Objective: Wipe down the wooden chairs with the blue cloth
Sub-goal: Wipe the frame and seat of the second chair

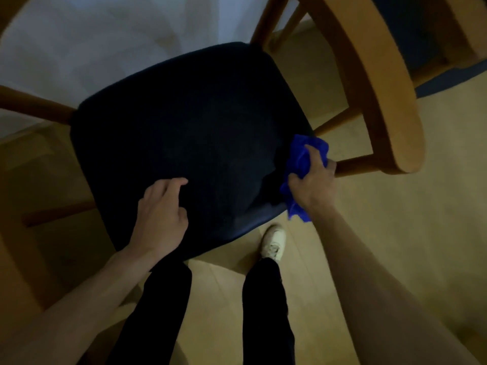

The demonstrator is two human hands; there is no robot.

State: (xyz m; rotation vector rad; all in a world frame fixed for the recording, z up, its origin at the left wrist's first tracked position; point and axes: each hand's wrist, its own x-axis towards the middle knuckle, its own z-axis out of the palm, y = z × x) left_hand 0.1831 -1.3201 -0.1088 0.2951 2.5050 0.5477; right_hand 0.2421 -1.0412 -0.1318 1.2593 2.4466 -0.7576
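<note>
A wooden chair with a dark blue padded seat [189, 122] stands just in front of me, its curved wooden backrest [369, 83] off to the right. My right hand [313, 180] grips the bunched blue cloth [300, 156] against the seat's right edge, close to a wooden rail [353, 164] that joins the backrest. My left hand [160, 214] rests on the front part of the seat, fingers loosely curled, holding nothing.
A white tablecloth [92, 40] hangs behind the chair at the upper left. A second wooden chair [448, 30] stands at the upper right. My legs in dark trousers and a white shoe [274, 243] are on the tan floor below the seat.
</note>
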